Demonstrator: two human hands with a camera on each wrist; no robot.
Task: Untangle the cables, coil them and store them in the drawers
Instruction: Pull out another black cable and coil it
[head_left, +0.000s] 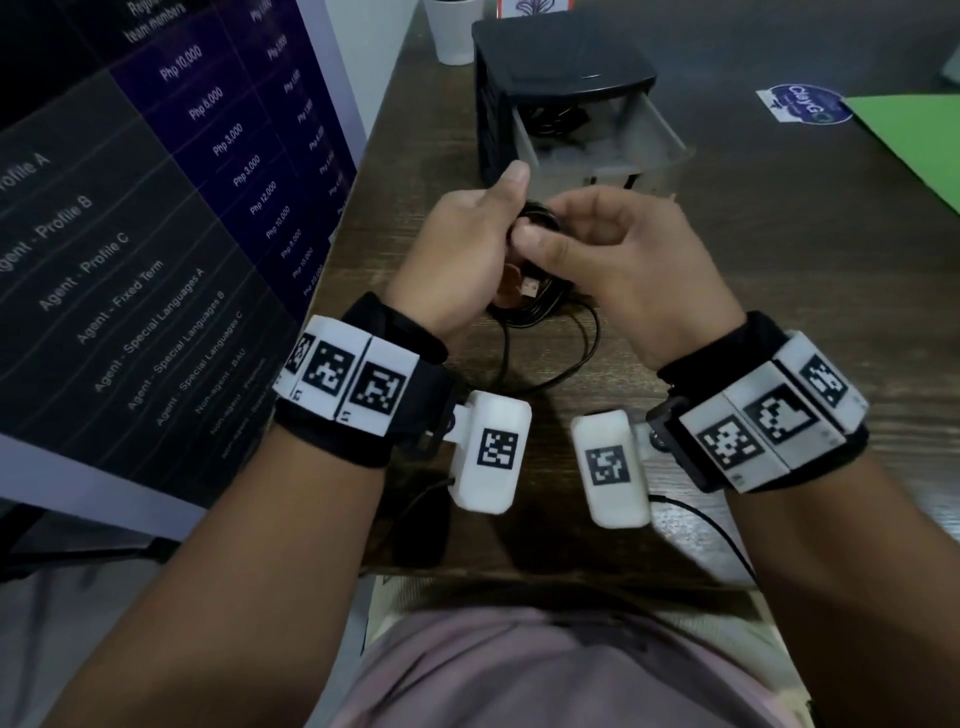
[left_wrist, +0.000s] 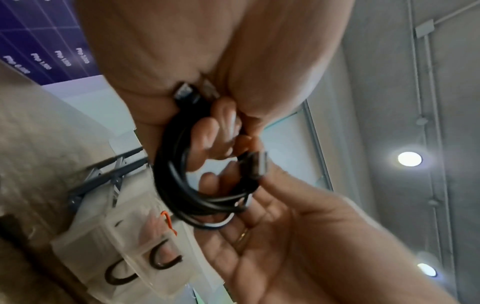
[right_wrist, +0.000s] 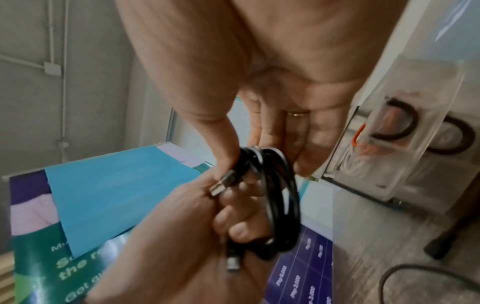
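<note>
Desk (head_left: 779, 312) > drawer unit (head_left: 561, 67) at 12 o'clock, top drawer (head_left: 597, 150) pulled out, dark cable already lying in it. Black cable coil (left_wrist: 182, 185) is held in the air between both hands, just at 6 o'clock of that drawer.

Grip state: left hand (head_left: 457, 260) fingers curled through the coil, clamping the loops. Right hand (head_left: 623, 270) pinches the free USB plug (left_wrist: 255, 164) between thumb and finger.

Doing this step well, my read: keep the left clamp firm so loops don't spring open, pass the plug end through or around the bundle 1 time to lock it, keep loops equal in size, then drop it flat into the open drawer.

View differences:
- head: only view showing the drawer open from above, plus a slack black cable (head_left: 571, 353) on the desk at 6 o'clock of the hands; can't tell whether it belongs to the coil
- left wrist: shows 2 plugs, the other plug (left_wrist: 185, 93) tucked against the left palm; clear drawer fronts (left_wrist: 124, 253) with dark handles
- right wrist: shows loop stacking of the coil, and an orange cable (right_wrist: 359, 131) inside a lower clear drawer
</note>
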